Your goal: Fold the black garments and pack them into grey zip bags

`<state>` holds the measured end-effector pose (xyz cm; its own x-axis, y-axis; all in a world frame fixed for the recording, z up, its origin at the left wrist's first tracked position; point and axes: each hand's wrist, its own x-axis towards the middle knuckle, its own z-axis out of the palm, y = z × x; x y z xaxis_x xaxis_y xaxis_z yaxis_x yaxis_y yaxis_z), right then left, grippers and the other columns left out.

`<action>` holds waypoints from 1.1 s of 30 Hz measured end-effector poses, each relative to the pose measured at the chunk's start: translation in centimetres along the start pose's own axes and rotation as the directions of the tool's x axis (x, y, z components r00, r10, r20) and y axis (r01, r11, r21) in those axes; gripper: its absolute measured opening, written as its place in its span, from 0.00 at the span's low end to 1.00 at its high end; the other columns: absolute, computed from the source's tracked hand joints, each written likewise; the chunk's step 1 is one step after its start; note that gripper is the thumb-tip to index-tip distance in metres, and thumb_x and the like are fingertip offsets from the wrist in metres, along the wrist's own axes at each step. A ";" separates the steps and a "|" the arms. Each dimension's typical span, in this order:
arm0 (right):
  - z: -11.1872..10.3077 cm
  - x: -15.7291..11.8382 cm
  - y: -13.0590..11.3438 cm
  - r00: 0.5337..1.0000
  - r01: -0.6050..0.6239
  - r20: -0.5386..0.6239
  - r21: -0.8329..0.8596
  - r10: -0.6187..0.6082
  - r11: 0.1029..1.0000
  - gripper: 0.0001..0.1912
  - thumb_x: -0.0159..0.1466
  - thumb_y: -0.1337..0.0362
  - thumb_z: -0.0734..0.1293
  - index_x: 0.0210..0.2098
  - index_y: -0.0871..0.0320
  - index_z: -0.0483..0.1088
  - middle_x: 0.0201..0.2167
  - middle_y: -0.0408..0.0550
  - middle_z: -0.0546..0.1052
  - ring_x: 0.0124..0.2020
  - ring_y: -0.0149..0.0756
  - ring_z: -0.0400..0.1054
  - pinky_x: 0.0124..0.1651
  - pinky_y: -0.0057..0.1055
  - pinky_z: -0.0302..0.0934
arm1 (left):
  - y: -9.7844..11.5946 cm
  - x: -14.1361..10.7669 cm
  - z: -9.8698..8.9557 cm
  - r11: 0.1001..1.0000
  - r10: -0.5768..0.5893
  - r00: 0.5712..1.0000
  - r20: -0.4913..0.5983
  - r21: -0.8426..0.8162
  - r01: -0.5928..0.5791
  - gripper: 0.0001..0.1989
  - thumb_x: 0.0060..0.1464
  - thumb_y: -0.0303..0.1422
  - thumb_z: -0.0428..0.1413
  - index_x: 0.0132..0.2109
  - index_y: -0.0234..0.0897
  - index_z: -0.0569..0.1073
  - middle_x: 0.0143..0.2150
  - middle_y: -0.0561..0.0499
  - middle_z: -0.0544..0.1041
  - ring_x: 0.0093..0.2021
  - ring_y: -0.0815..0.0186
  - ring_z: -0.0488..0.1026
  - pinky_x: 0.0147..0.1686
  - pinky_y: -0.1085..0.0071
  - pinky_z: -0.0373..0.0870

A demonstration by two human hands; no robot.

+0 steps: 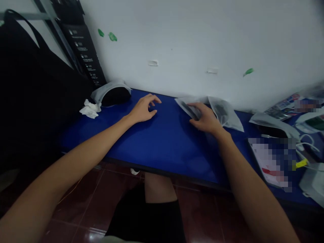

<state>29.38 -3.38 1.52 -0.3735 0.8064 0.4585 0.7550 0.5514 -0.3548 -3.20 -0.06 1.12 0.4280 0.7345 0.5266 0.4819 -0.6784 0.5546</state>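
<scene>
My left hand (pixel 145 108) hovers over the blue tabletop (pixel 152 141), fingers bent and apart, with nothing in it. My right hand (pixel 205 118) is at a frosted plastic pouch (pixel 182 102) with something dark inside; its fingers lie over the pouch and the thumb is on the near side. Part of this pouch is hidden behind the hand. Just right of it, against the wall, a second frosted pouch (pixel 229 116) also has dark contents. Left of my left hand stands another frosted pouch (pixel 112 92) with a black inside, beside a crumpled white tissue (pixel 90 109).
A white wall (pixel 182 40) bounds the table at the back. A large black bag (pixel 37 87) and a tall black box (pixel 84 50) stand at left. On the right are another pouch (pixel 273 125), a blurred-out flat item (pixel 272 162), white cables (pixel 307 141) and a grey box (pixel 314 180).
</scene>
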 end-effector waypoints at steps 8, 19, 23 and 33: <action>1.6 0.3 -4.2 0.991 0.100 0.048 0.359 -0.125 0.928 0.29 0.58 0.67 0.75 0.59 0.48 0.75 0.59 0.47 0.80 0.62 0.51 0.73 0.69 0.53 0.64 | 1.5 -0.2 -0.5 0.978 0.184 0.965 0.186 0.063 -0.199 0.14 0.60 0.25 0.59 0.51 0.42 0.81 0.50 0.47 0.80 0.49 0.59 0.78 0.51 0.62 0.74; 0.4 0.4 -2.9 0.981 0.072 -0.187 0.116 -0.050 0.991 0.12 0.59 0.68 0.70 0.40 0.50 0.81 0.44 0.48 0.84 0.46 0.48 0.79 0.55 0.52 0.74 | -0.2 0.7 -0.6 0.998 0.038 0.980 -0.196 0.047 -0.030 0.03 0.58 0.27 0.62 0.35 0.37 0.79 0.36 0.50 0.82 0.38 0.62 0.78 0.43 0.64 0.75; 0.6 0.2 -2.7 0.972 0.012 -0.235 0.137 0.021 0.991 0.06 0.65 0.60 0.71 0.38 0.51 0.81 0.39 0.49 0.83 0.33 0.42 0.77 0.40 0.47 0.77 | -0.3 0.6 -1.1 0.994 0.032 0.984 -0.176 0.105 -0.014 0.02 0.59 0.28 0.62 0.37 0.38 0.79 0.40 0.49 0.81 0.42 0.60 0.77 0.47 0.61 0.75; 3.9 0.6 -5.1 0.993 0.091 -0.108 0.399 -0.052 0.913 0.25 0.67 0.56 0.73 0.63 0.48 0.73 0.41 0.44 0.84 0.42 0.43 0.82 0.47 0.43 0.81 | 2.6 -0.2 1.3 0.924 0.298 0.941 0.157 0.198 -0.326 0.05 0.65 0.29 0.60 0.44 0.40 0.81 0.42 0.47 0.81 0.47 0.56 0.77 0.50 0.57 0.71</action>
<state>23.24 -4.87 0.40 -0.3518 0.7490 0.5615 0.4403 0.6617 -0.6068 -1.07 -1.97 1.65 0.6666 0.4918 0.5601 0.4575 -0.8632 0.2134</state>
